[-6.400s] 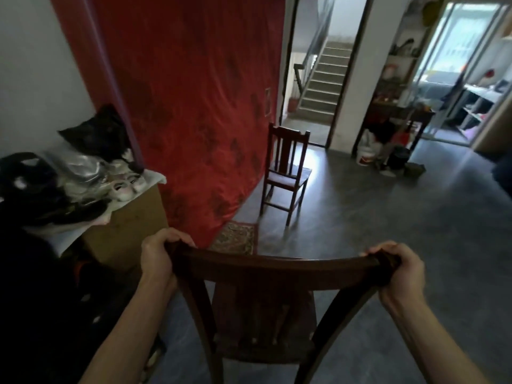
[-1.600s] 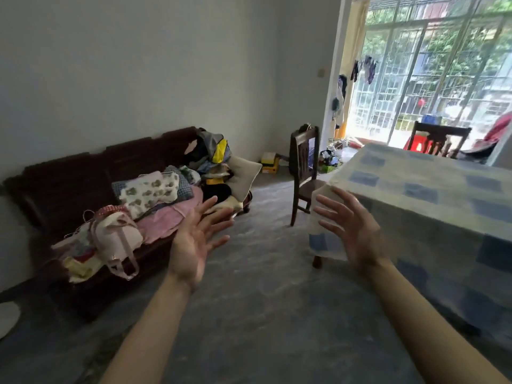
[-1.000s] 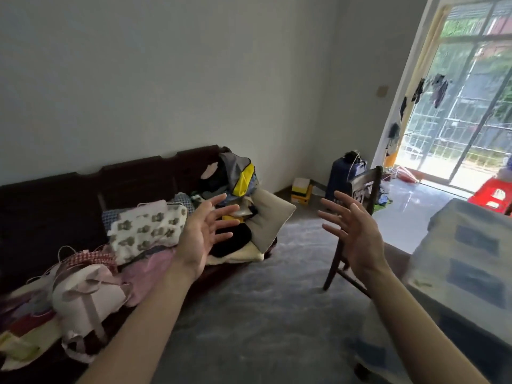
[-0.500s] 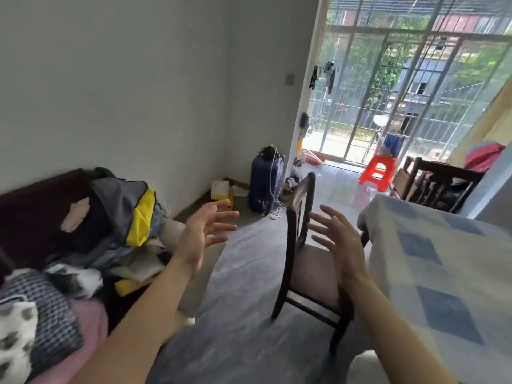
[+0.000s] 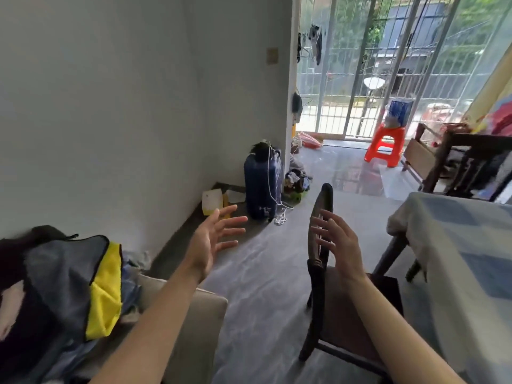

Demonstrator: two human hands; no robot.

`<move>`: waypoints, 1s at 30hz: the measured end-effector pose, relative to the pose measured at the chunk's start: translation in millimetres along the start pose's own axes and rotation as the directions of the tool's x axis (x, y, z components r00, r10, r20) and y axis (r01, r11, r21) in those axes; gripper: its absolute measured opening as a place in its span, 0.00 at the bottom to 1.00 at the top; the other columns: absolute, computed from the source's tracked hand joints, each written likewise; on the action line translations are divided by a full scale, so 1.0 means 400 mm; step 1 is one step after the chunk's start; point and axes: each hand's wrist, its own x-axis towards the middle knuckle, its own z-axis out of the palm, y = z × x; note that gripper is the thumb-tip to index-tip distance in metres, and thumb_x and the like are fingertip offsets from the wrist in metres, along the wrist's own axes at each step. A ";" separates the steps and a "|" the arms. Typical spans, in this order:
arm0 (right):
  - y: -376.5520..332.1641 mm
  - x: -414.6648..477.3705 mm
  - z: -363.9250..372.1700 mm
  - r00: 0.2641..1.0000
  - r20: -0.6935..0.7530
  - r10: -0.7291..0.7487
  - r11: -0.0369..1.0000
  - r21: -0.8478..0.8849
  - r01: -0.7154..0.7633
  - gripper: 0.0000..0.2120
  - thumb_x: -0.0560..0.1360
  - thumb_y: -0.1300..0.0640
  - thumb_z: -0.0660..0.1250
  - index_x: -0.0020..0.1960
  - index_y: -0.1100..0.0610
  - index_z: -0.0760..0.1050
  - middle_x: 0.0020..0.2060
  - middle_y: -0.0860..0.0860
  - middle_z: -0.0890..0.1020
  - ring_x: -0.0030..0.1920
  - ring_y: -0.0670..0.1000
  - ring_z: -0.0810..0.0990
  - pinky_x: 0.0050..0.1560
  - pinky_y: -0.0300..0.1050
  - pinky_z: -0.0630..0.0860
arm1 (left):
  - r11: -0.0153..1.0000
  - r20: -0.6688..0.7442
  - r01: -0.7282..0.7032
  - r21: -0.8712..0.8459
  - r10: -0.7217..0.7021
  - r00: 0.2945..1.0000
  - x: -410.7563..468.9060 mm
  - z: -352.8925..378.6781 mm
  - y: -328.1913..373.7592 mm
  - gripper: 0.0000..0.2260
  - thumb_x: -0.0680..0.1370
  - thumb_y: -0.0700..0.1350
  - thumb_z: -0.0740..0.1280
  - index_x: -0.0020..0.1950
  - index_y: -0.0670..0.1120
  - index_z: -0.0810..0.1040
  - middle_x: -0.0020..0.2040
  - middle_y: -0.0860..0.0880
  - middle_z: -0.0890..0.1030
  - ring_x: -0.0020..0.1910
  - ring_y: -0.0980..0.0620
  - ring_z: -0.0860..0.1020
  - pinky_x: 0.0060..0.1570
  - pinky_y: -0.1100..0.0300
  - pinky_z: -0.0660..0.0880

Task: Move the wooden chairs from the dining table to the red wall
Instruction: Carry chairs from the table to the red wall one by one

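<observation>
Neither hand holds anything. The left hand is spread-fingered and apart from the wooden chair. The right hand is also spread, at the chair's top rail; whether it touches cannot be told. The chair stands at the near corner of the dining table.

Risks:
- The hanging tablecloth may snag the seat if the chair is lifted before it is drawn clear.
- The sofa cushion close on the left narrows the turn.
- A white cord lies loose on the floor.

Containers:
- The navy suitcase is closed.
- The contents of the carton at the foot of the wall are unseen.
- The contents of the blue bag on the red stool are unclear.
</observation>
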 end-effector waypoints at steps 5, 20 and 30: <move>0.128 0.095 0.015 0.990 -0.136 0.026 0.998 -0.057 -0.034 0.11 0.84 0.57 0.62 0.62 0.51 0.81 0.55 0.53 0.87 0.55 0.54 0.85 0.52 0.46 0.78 | 0.999 0.124 0.043 0.006 -0.043 0.991 0.250 0.017 -0.063 0.23 0.82 0.63 0.53 0.68 0.55 0.78 0.61 0.51 0.86 0.57 0.50 0.84 0.55 0.47 0.76; 0.366 0.091 0.017 0.818 -0.573 0.052 0.946 -0.234 -0.225 0.18 0.80 0.51 0.70 0.69 0.43 0.75 0.63 0.46 0.82 0.62 0.39 0.81 0.60 0.37 0.76 | 0.989 0.564 0.119 0.087 -0.147 0.813 0.738 0.277 -0.230 0.27 0.78 0.61 0.56 0.70 0.50 0.77 0.63 0.49 0.84 0.61 0.46 0.82 0.60 0.45 0.76; 0.424 0.132 0.020 0.755 -0.655 0.037 0.954 -0.203 -0.222 0.26 0.72 0.38 0.70 0.69 0.39 0.75 0.62 0.35 0.81 0.62 0.41 0.81 0.63 0.44 0.77 | 0.987 0.617 -0.042 0.158 -0.065 0.784 0.969 0.443 -0.221 0.21 0.79 0.61 0.57 0.65 0.56 0.79 0.64 0.52 0.84 0.61 0.50 0.82 0.57 0.49 0.74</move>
